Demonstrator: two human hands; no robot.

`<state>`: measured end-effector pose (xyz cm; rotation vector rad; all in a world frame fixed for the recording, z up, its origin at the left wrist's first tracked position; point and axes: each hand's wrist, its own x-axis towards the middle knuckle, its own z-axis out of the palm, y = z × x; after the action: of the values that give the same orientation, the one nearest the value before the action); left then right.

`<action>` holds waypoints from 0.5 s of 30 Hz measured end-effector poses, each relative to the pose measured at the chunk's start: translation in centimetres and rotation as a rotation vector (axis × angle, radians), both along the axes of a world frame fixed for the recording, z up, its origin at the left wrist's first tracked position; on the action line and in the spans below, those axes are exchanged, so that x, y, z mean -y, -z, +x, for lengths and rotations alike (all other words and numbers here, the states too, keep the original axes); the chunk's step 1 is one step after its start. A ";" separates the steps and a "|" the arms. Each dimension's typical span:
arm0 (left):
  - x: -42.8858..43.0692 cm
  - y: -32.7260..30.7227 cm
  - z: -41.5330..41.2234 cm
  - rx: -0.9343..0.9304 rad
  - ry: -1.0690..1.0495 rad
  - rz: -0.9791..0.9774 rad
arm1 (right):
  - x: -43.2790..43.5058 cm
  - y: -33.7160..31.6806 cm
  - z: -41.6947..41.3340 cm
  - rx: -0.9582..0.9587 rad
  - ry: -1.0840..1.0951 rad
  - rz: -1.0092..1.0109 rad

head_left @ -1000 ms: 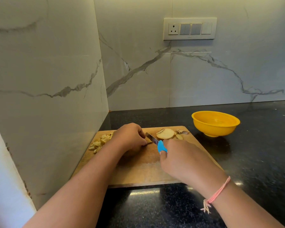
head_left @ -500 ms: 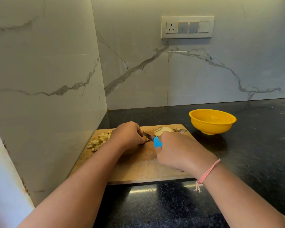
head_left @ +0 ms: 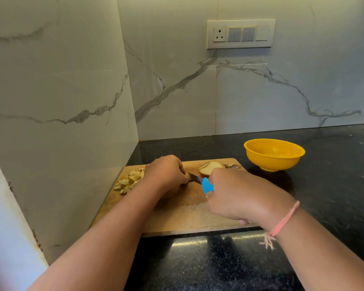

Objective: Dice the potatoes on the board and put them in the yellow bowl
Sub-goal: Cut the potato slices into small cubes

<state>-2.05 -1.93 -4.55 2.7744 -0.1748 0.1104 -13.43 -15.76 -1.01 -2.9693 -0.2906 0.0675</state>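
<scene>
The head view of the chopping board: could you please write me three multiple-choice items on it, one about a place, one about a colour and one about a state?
1. Where on the board does the diced potato lie?
A) its left end
B) its right end
C) its near edge

2. What colour is the knife handle?
A) red
B) blue
C) green

3. What state is the yellow bowl in?
A) heaped with dice
B) upturned
C) upright, no potato visible inside

Key: 1 A, the dice sit just left of the left hand; 2 B, blue shows above the grip of the right hand; 3 C, its bare inside faces up.
</scene>
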 end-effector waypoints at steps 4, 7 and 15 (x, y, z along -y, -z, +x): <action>-0.1 0.0 0.0 0.003 0.015 0.000 | 0.9 0.7 -1.6 0.031 -0.004 -0.021; -0.2 0.0 -0.2 0.005 0.021 0.024 | 1.5 1.3 -2.2 0.070 0.010 0.007; -0.3 0.2 -0.3 -0.015 0.069 0.020 | 2.1 1.9 -0.6 0.197 0.093 0.215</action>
<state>-2.35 -1.63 -4.79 2.7842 -0.2694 0.0708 -14.05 -17.86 -2.95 -2.7723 -0.1706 -0.2517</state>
